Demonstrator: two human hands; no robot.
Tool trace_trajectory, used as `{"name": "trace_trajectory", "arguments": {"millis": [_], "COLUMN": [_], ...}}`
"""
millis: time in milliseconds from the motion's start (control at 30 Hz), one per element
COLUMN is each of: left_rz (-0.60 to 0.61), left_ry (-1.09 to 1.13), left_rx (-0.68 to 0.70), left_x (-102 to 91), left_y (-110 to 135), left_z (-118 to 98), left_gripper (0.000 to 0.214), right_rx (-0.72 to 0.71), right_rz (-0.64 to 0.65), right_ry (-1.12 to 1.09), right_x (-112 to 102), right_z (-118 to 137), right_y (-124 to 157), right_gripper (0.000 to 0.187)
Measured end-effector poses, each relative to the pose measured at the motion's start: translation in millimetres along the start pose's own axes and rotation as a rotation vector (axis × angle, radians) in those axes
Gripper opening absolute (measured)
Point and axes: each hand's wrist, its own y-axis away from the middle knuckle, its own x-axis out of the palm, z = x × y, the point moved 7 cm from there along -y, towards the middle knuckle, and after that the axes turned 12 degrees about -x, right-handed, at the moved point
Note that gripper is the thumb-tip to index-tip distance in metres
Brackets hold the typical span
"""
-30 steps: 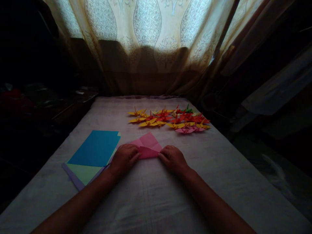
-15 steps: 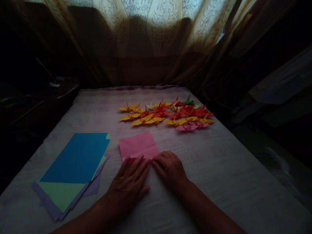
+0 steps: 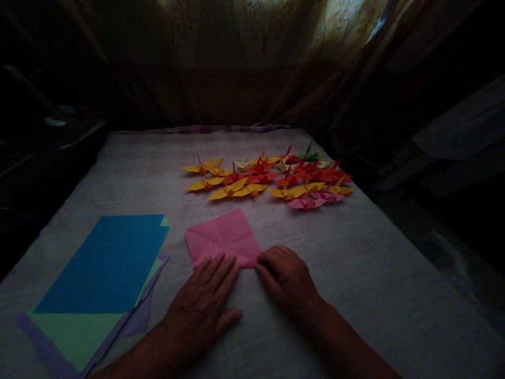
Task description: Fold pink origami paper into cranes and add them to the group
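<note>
A pink sheet of origami paper (image 3: 223, 234) with crossing crease lines lies on the cloth-covered table in front of me. Its near edge is partly under my fingers. My left hand (image 3: 205, 295) rests flat with fingers stretched over that near edge, thumb apart. At the paper's near right corner, my right hand (image 3: 290, 276) pinches the edge between thumb and curled fingers. Beyond the paper stand several folded paper cranes, among them yellow ones (image 3: 232, 189), red ones (image 3: 290, 178), pink ones (image 3: 307, 201) and a green one (image 3: 308, 156).
To the left lies a stack of paper, with a blue sheet (image 3: 104, 263) on top and light green (image 3: 79, 334) and purple sheets (image 3: 43, 339) below. A pale checked cloth (image 3: 347, 295) covers the table. Curtains (image 3: 236, 47) hang behind its far edge.
My right hand has slid a little rightward along the near edge to the corner. My left fingers lie flatter, and more of the creased paper shows. The view has tilted slightly down.
</note>
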Motion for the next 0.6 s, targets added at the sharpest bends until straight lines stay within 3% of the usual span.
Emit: {"name": "trace_trajectory", "arguments": {"millis": [267,600], "left_rz": [0.001,0.020], "left_ry": [0.028,-0.005], "left_rx": [-0.020,-0.002], "left_x": [1.4,-0.4], "left_y": [-1.3,-1.6], "left_z": [0.3,-0.1], "left_gripper": [0.070,0.070], "right_rx": [0.021,0.002], "right_rz": [-0.008,0.137], "right_ry": [-0.006,-0.010], "right_x": [-0.8,1.4], "right_z": [-1.7,-3.2], "right_y": [0.7,2.1], "right_gripper": [0.010,0.011]}}
